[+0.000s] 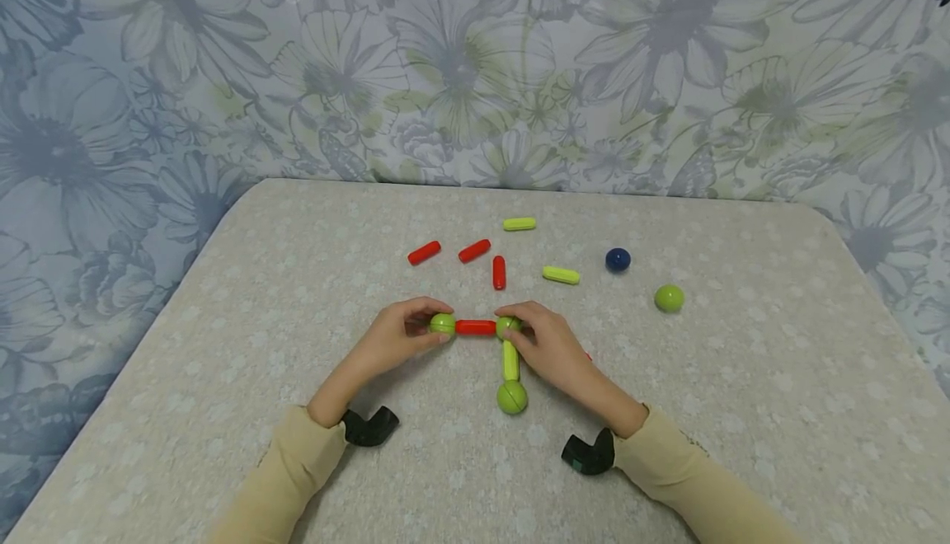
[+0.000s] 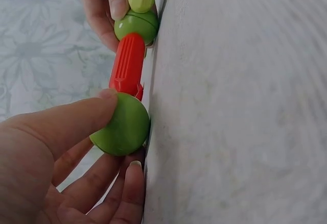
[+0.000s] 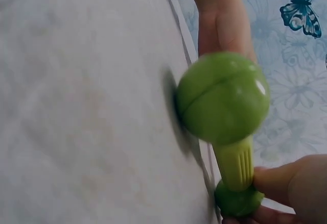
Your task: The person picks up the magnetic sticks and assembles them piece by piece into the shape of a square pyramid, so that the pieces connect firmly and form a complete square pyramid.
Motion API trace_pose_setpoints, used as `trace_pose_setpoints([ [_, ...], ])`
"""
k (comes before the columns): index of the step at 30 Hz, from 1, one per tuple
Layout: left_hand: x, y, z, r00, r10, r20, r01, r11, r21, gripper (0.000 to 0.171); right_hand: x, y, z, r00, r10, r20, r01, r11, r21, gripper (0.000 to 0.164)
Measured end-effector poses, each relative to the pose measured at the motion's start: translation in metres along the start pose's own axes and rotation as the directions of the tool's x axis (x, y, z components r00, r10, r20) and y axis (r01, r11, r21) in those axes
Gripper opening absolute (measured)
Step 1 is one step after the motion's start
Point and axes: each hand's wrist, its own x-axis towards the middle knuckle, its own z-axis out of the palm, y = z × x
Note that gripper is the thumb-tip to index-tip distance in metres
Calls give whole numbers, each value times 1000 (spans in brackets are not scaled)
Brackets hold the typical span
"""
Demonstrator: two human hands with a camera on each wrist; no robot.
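Note:
My left hand (image 1: 397, 334) pinches a green ball (image 1: 442, 324) between thumb and fingers. From that ball a red rod (image 1: 475, 327) runs right to a second green ball (image 1: 508, 327), which my right hand (image 1: 549, 346) grips. A yellow-green rod (image 1: 510, 361) joins this corner ball to a third green ball (image 1: 512, 397) nearer me, making an L shape. In the left wrist view the thumb presses the green ball (image 2: 125, 127) where the red rod (image 2: 129, 63) enters it. The end ball (image 3: 224, 99) looms large in the right wrist view, close by the tabletop.
Behind the hands lie several loose red rods (image 1: 474, 250) and two yellow-green rods (image 1: 561, 275). A dark blue ball (image 1: 618, 260) and a loose green ball (image 1: 670, 298) rest to the right. Part of a small red piece (image 1: 590, 356) shows beside the right wrist.

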Motion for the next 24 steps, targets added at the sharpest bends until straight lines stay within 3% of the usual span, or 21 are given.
trace_pose_setpoints([
  [5, 1, 1, -1, 1000, 5, -18, -5, 1000, -6, 34, 0, 1, -6, 999, -8, 47, 8, 1000, -4, 29],
  [8, -2, 6, -1, 993, 43, -111, -38, 998, 48, 40, 1, 1, -8, 998, -3, 56, 3, 1000, 5, 31],
  [11, -10, 16, 1, 964, 83, -254, -53, 991, 125, 44, 1, 1, -7, 998, -5, 55, 4, 1000, 16, 31],
  [13, -19, 26, 6, 946, 99, -307, -50, 985, 164, 42, 1, 1, -6, 999, -5, 51, 4, 1000, 19, 31],
  [16, -33, 41, 22, 965, 103, -241, -56, 979, 195, 38, 1, 1, -4, 999, -10, 33, 9, 1000, 15, 30],
  [19, -40, 52, 41, 995, 76, -68, -60, 974, 218, 43, 1, 2, -3, 1000, -23, 4, 23, 1000, 5, 30],
  [21, -40, 56, 51, 998, 61, 27, -66, 971, 229, 50, 1, 2, -3, 999, -37, -17, 37, 999, 4, 30],
  [24, -38, 59, 63, 995, 57, 86, -77, 964, 254, 54, 0, 3, -1, 998, -53, -31, 53, 999, 10, 29],
])
